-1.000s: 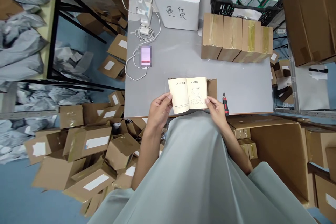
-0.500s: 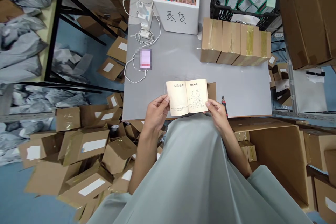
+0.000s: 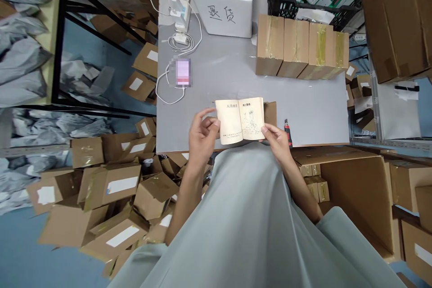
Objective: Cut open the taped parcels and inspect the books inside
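A small open booklet (image 3: 230,121) with cream pages, printed characters and a line drawing on its right page is held over the front edge of the table. My right hand (image 3: 276,141) pinches its lower right edge, thumb on the page. At the left edge is my left hand (image 3: 204,132), its index finger stretched out and apart from the thumb. That thumb's tip is at the page edge; whether it presses there I cannot tell. Behind the booklet a piece of brown cardboard (image 3: 270,114) partly shows. A red and black box cutter (image 3: 287,133) lies right of my right hand.
On the grey table (image 3: 222,72) stand a white foam box (image 3: 229,22) with books, a row of cardboard boxes (image 3: 297,49) and a black crate (image 3: 280,4). A phone (image 3: 183,72) with a white cable lies left. Cardboard boxes (image 3: 114,180) crowd the floor.
My left hand has loosened from the booklet's left edge, its index finger lifting and spreading away. The right hand keeps its grip. The view has shifted slightly.
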### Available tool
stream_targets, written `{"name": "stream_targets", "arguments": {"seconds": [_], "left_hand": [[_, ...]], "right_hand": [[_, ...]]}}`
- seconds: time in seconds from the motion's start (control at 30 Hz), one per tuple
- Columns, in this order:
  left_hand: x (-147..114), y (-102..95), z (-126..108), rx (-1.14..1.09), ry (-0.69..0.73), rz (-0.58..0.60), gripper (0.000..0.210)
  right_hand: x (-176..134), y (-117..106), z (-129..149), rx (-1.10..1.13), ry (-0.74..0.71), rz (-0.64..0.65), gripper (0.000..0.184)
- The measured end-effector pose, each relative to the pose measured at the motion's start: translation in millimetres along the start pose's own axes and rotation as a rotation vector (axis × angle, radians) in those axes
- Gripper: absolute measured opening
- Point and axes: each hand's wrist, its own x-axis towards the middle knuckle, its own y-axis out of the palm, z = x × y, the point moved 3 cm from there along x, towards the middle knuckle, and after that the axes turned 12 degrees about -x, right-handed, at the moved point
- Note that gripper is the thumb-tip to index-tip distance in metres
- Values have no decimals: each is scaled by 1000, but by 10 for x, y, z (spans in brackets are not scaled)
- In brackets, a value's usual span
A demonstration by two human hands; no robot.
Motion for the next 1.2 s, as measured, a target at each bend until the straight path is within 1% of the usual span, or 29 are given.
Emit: {"name": "stream_targets", "arguments": {"seconds": [0.07, 0.1, 0.17, 0.23, 0.33, 0.43, 0.57, 0.73, 0.87, 0.97, 1.07, 1.13, 1.2], "left_hand": [[-52, 124, -2, 149, 53, 64, 28], [-77, 193, 17, 197, 53, 102, 27], [-117, 315, 83, 207, 19, 149, 33], [-137, 396, 146, 163, -16, 139, 43], [-139, 455, 185, 145, -25, 108, 43], [-129, 473, 173, 122, -35, 104, 41], [-116, 468, 170, 76, -68, 107, 41], [-98, 431, 203, 76, -78, 151, 38], [-77, 402, 210, 69, -89, 168, 42], [-69, 414, 181, 64, -87, 177, 43], [-73, 448, 153, 68, -78, 202, 39], [-68, 445, 155, 72, -86, 181, 35], [-47, 395, 173, 72, -102, 104, 30]], "right_hand": [[-29, 46, 49, -79, -61, -33, 56], [-44, 75, 77, -129, -101, -48, 54], [-72, 133, 130, -236, -189, -71, 49], [-88, 181, 165, -320, -256, -74, 45], [-89, 210, 178, -366, -293, -80, 39], [-81, 206, 166, -388, -286, -96, 36], [-74, 197, 149, -404, -277, -103, 38], [-68, 186, 159, -435, -288, -116, 39], [-68, 175, 172, -427, -292, -125, 39], [-68, 174, 170, -427, -273, -129, 40], [-69, 174, 172, -417, -263, -139, 39], [-71, 168, 176, -407, -266, -145, 36], [-75, 143, 175, -392, -263, -164, 32]]}}
